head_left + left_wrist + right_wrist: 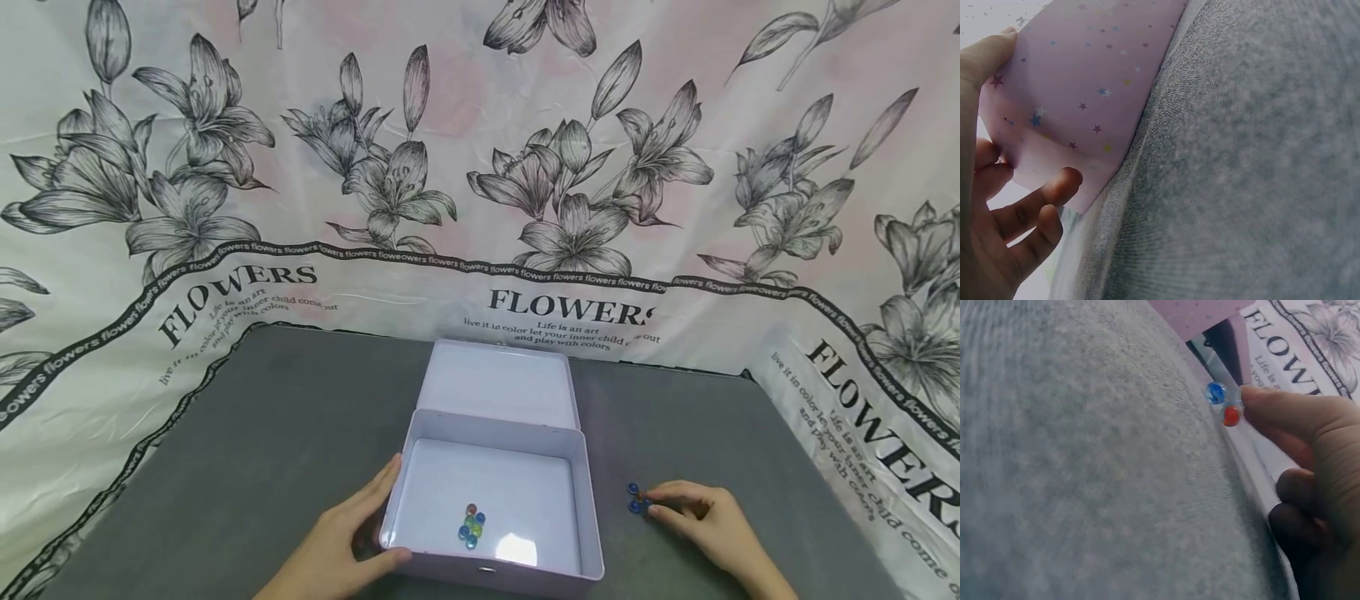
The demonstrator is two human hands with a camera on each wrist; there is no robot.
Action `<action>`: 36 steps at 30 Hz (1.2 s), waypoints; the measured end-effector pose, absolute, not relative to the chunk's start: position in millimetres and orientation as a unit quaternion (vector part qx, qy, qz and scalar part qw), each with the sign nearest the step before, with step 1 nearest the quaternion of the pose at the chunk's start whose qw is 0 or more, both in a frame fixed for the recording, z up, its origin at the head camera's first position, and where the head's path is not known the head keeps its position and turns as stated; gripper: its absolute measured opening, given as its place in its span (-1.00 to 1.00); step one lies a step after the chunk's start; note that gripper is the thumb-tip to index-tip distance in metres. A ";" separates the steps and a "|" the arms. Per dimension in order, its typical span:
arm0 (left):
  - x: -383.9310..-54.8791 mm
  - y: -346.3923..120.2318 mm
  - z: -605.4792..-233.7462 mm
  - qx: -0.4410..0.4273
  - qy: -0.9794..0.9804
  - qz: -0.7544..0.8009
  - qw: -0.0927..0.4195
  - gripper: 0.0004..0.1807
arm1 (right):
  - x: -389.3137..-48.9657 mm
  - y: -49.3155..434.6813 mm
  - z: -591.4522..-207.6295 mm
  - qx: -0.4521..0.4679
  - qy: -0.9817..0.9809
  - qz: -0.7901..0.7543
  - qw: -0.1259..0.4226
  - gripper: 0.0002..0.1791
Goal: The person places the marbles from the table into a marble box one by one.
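One box wall (587, 508) stands between marbles (477, 529), flowered cloth (465, 200) behind.

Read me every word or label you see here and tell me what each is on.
"FLOWERS": patterned cloth, repeated as a heading.
"flowers flowers flowers": black band on the cloth.
"Life is an art": cloth, under the headings.
"live it in color let your inner child come out": cloth, partly lost in folds.
"and play with colors": cloth.
Box: no readable text.
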State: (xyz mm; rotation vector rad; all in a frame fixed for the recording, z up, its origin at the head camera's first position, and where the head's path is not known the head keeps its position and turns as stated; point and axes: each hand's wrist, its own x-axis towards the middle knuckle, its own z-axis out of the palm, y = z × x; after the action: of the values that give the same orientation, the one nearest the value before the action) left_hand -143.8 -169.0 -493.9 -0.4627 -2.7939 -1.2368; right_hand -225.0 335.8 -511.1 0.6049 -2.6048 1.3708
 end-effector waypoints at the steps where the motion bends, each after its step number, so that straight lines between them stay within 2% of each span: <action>1: -144.2 -168.7 -493.7 -0.146 -0.904 -0.401 0.022 0.09 | -226.4 335.9 -509.0 0.197 -0.865 0.457 0.064 -0.80; 7: -145.1 -168.4 -494.3 -0.137 -0.903 -0.408 0.008 0.09 | -238.9 336.1 -490.2 0.202 -0.864 0.458 0.055 -0.80; 12: -144.6 -169.8 -495.5 -0.135 -0.902 -0.409 0.000 0.09 | -249.1 332.7 -460.3 0.214 -0.868 0.443 0.060 -0.79; 17: -144.7 -169.2 -495.1 -0.142 -0.904 -0.403 0.013 0.09 | -258.4 330.7 -435.6 0.226 -0.876 0.417 0.088 -0.78; 22: -144.2 -168.1 -495.0 -0.149 -0.904 -0.399 0.027 0.08 | -264.4 323.8 -427.6 0.238 -0.871 0.417 0.103 -0.77; 29: -144.8 -167.0 -494.6 -0.131 -0.902 -0.412 0.003 0.09 | -275.5 292.7 -423.7 0.263 -0.858 0.431 0.093 -0.77; 36: -144.5 -167.7 -492.5 -0.132 -0.903 -0.408 0.006 0.08 | -283.8 239.4 -397.0 0.303 -0.840 0.444 0.073 -0.80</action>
State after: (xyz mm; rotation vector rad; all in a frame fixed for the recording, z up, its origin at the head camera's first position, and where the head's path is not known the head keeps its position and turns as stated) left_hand -144.5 -167.7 -492.5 -0.4133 -2.8264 -1.2783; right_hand -283.8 239.4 -397.0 0.9094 -2.5223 1.3345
